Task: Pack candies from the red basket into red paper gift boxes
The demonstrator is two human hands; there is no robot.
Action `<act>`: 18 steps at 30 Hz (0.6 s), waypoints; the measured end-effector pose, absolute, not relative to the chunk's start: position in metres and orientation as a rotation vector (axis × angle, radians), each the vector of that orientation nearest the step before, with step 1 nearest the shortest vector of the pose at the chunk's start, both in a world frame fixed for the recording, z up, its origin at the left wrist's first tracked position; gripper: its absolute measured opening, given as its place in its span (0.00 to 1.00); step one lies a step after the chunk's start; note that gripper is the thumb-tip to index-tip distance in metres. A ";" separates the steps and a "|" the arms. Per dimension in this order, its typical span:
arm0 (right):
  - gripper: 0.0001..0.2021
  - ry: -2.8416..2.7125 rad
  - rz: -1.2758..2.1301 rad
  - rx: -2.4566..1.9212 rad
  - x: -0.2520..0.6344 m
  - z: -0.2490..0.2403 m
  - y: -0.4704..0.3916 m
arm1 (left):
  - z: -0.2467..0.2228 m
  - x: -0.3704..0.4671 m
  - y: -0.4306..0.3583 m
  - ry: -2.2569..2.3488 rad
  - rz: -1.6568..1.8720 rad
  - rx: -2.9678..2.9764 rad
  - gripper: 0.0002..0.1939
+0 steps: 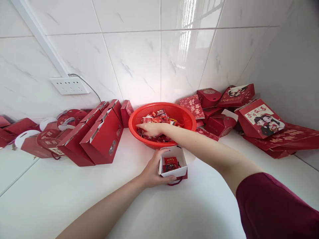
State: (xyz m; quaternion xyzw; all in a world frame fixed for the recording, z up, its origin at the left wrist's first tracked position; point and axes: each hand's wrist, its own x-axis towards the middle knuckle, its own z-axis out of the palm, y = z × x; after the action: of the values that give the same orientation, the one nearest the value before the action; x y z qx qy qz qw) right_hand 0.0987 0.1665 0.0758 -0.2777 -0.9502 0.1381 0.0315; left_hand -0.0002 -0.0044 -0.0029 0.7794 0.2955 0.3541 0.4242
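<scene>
Two-hand work: left hand point(154, 171) clasps the open white-lined box point(180, 172), red packet point(170, 163) inside, beside the red colander point(161, 144). Right hand point(151, 128) reaches among wrapped sweets point(161, 114), fingertip closure unclear; withdrawal would call for clearing the rim.

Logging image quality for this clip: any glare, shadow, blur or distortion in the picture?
Head view: bright reflections streak the glossy white wall tiles; faint, soft shadow on the white tabletop; wide-angle stretch, with grout lines fanning outward; red cardboard boxes at far left look slightly soft.
</scene>
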 end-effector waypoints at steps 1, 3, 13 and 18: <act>0.28 -2.955 0.452 -0.864 0.096 0.074 0.166 | -0.002 0.000 -0.005 0.747 0.884 1.953 0.47; 0.28 -3.009 0.492 -0.902 0.093 0.070 0.166 | -0.001 0.000 -0.005 0.760 0.882 1.964 0.47; 0.40 -3.132 0.579 -1.068 0.102 0.072 0.166 | -0.002 0.000 -0.005 0.764 0.893 1.983 0.47; 0.41 -3.105 0.686 -1.063 0.108 0.069 0.167 | -0.001 0.000 -0.005 0.767 0.891 1.991 0.47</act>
State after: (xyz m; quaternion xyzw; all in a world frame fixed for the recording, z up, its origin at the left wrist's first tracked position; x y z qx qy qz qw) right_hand 0.1080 0.1672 0.0695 -0.3152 -0.9209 0.2035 -0.1055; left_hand 0.0001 -0.0049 -0.0014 0.7881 0.3037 0.3526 0.4029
